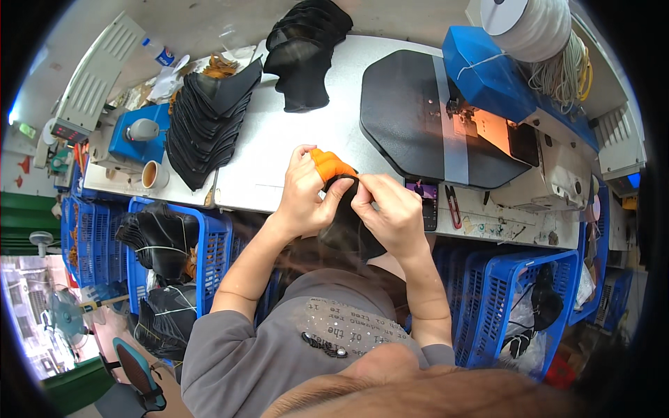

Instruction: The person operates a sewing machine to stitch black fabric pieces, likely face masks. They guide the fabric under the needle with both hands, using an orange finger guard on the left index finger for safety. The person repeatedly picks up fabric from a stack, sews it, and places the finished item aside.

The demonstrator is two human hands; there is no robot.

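The table (261, 167) is white. At its back edge, near the middle, is a pile of black pieces (300, 70). To the left, a big fan of black pieces (209, 122) is spread out. A cup (160, 175) stands by the front edge, far left. On the right are a flat black board (401, 111) and a blue sewing machine (488, 76). Red snips (454, 207) lie by the front edge, right of the middle.

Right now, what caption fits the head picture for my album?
Left hand and right hand pinch an orange-and-black piece near a white table and blue sewing machine.
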